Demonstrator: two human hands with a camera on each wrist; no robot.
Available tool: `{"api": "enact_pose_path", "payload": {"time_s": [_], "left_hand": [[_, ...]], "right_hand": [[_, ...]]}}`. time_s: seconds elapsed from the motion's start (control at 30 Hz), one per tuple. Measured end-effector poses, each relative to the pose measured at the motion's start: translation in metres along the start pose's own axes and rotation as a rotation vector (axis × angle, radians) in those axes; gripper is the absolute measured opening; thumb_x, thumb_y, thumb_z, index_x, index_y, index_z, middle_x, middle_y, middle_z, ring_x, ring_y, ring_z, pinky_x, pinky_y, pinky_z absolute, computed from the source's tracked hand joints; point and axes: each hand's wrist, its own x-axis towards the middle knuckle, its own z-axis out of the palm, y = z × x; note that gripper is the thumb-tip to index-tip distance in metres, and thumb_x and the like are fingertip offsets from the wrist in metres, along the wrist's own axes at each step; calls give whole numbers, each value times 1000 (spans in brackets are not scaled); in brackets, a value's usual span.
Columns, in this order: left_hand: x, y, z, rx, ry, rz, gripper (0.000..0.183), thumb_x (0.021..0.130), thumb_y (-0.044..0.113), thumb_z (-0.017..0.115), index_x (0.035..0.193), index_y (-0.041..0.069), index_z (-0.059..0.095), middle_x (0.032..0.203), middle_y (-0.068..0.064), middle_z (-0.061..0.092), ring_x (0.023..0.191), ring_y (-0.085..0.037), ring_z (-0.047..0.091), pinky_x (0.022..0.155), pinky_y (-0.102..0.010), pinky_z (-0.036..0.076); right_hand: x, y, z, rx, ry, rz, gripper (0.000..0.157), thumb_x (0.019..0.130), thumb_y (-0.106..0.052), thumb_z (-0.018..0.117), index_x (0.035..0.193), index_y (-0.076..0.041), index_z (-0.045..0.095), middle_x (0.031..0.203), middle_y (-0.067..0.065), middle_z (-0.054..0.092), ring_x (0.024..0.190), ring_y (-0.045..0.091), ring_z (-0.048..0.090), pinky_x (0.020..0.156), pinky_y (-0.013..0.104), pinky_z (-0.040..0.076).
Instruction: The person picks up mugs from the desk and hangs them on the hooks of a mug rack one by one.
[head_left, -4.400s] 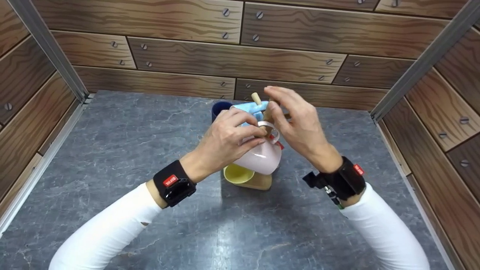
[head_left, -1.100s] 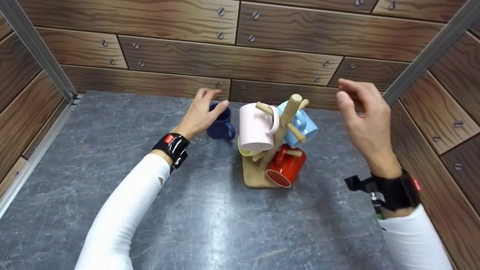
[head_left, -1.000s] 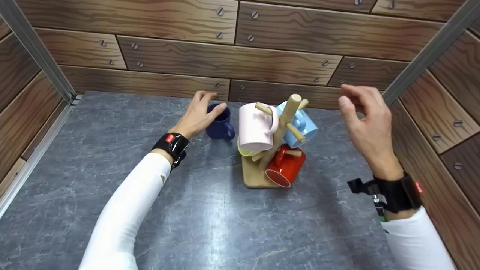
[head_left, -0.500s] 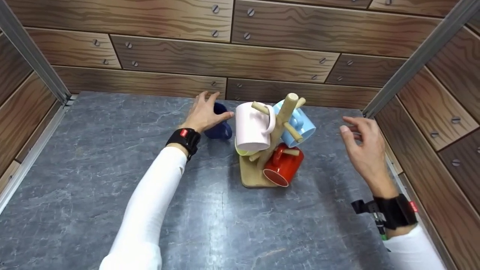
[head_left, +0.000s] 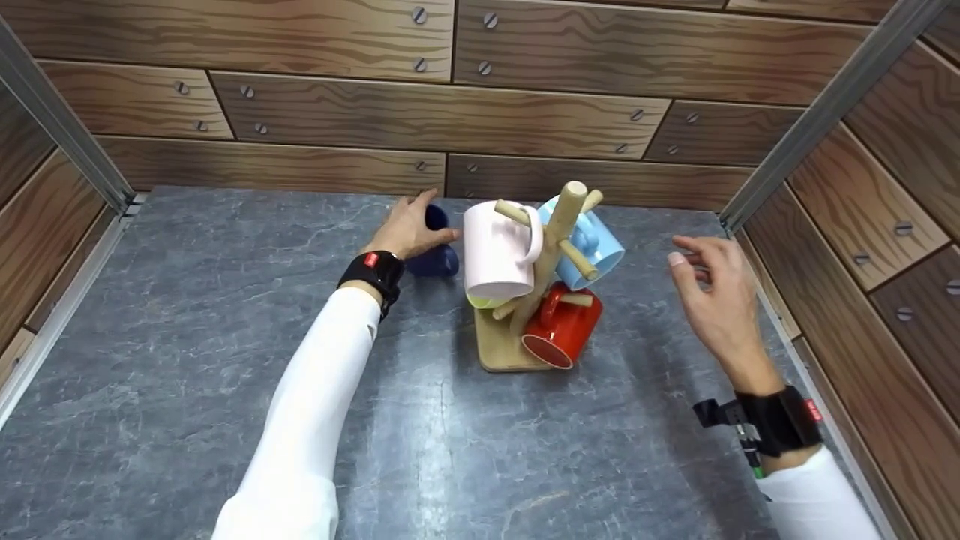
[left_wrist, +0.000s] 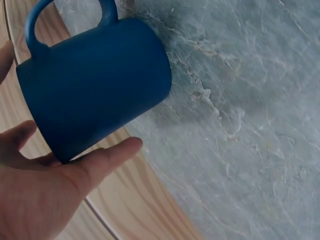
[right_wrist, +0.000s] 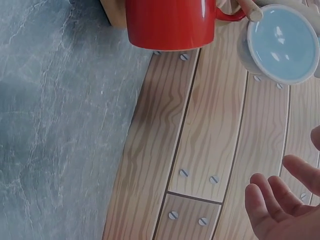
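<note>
My left hand [head_left: 405,229] is spread at the rim of a navy blue mug [head_left: 435,262], thumb straight out on the near right side. In the left wrist view this mug [left_wrist: 95,85] stands on the tabletop, handle turned away from my palm [left_wrist: 35,200]; firm contact cannot be made out. My right hand [head_left: 716,292] hovers over the right side, fingers loosely bent around nothing. Between the hands, a wooden mug tree [head_left: 574,196] carries a pale pink mug [head_left: 491,255], a light blue mug [head_left: 606,251] and a red mug [head_left: 566,322]. A yellow-green mug [head_left: 484,302] is mostly hidden behind the pink one.
The grey marbled tabletop [head_left: 225,337] is bounded by wood-patterned panels [head_left: 337,112] at the back and sides. Bare pegs [head_left: 577,260] stick out from the tree toward the front. The back panel runs close behind the navy mug.
Both hands were at the pink mug by the tree; it now hangs there, released. My left hand went left to the navy mug and lowered around its rim. My right hand withdrew rightward, then dropped.
</note>
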Motion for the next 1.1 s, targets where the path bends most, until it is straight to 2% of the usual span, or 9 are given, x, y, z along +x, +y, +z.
{"api": "enact_pose_path", "payload": {"time_s": [0.2, 0.47, 0.7, 0.9, 1.0, 1.1], "left_hand": [[1, -2, 1, 33, 56, 13, 72, 88, 36, 78, 150, 9, 53, 142, -22, 52, 130, -36, 51, 109, -49, 44], [-8, -12, 0, 38, 117, 9, 67, 87, 36, 77, 146, 10, 56, 133, -23, 54, 118, -42, 59, 99, -53, 51], [-18, -18, -11, 19, 150, -28, 64, 90, 39, 76, 144, 11, 56, 135, -21, 56, 121, -41, 58, 100, -55, 50], [-30, -16, -21, -12, 184, -37, 65, 92, 42, 73, 145, 10, 55, 133, -21, 57, 122, -37, 57, 102, -50, 50], [-37, -15, -21, -60, 200, -47, 65, 92, 43, 73, 145, 10, 54, 133, -20, 58, 122, -36, 56, 103, -50, 49], [-46, -15, -18, -95, 217, -42, 63, 92, 42, 73, 143, 9, 56, 132, -20, 60, 121, -35, 58, 102, -50, 48]], "right_hand": [[-2, -1, 3, 9, -36, -11, 37, 107, -23, 57, 137, -4, 65, 130, 15, 54, 107, -2, 53, 90, 13, 44], [-2, -2, 4, 12, -43, -24, 36, 107, -22, 57, 137, -4, 65, 130, 15, 54, 107, -1, 53, 90, 13, 44], [-4, -2, 6, -7, -41, -28, 35, 107, -22, 58, 136, -3, 66, 129, 16, 55, 107, 3, 53, 94, 16, 41], [-6, -2, 5, -34, -50, -24, 36, 107, -24, 57, 135, -3, 66, 129, 16, 56, 111, 15, 55, 96, 21, 38], [-8, -1, 5, -33, -63, -26, 36, 107, -23, 57, 135, -3, 66, 129, 16, 55, 112, 20, 55, 97, 22, 37], [-11, 0, 8, -29, -70, -29, 35, 107, -22, 58, 134, -2, 66, 129, 17, 55, 111, 18, 54, 97, 21, 38]]}}
